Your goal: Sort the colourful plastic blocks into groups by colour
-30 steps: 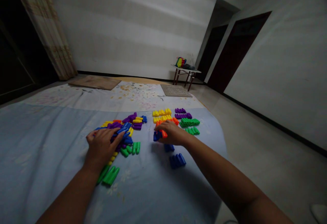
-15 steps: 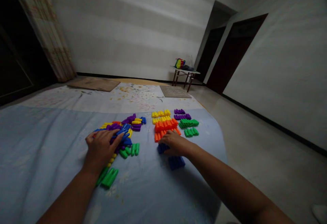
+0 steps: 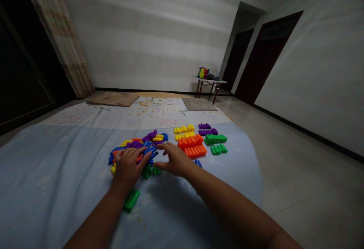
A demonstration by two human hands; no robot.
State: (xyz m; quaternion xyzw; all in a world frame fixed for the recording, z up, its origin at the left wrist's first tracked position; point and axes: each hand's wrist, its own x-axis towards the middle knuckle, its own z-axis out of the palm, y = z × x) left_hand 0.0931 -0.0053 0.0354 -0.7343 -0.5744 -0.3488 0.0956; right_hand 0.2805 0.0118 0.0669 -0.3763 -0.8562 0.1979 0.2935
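Note:
A mixed pile of bullet-shaped plastic building blocks [image 3: 133, 144] lies on the bed. My left hand [image 3: 127, 165] rests on it, thumb and fingers curled round a blue block [image 3: 150, 149]; its fingers cover part of the pile. Just to the right, my right hand [image 3: 178, 160] reaches toward this block with thumb and fingers apart and nothing between them. Green blocks [image 3: 150, 171] lie below the two hands, and another green block [image 3: 131, 199] sits nearer me. A blue block [image 3: 198, 163] shows partly behind my right wrist.
Sorted rows lie to the right: yellow blocks [image 3: 184, 129], orange blocks [image 3: 193, 146], purple blocks [image 3: 208, 132] and green blocks [image 3: 216, 139]. Two flat boards [image 3: 113, 99] lie at the bed's far edge. Beyond stands a small table [image 3: 212, 80] bearing a colourful bag [image 3: 203, 72].
My right hand has left the blue blocks by the orange rows and moved left to the pile, its fingers spread. My left hand stays at the pile. The view has shifted slightly.

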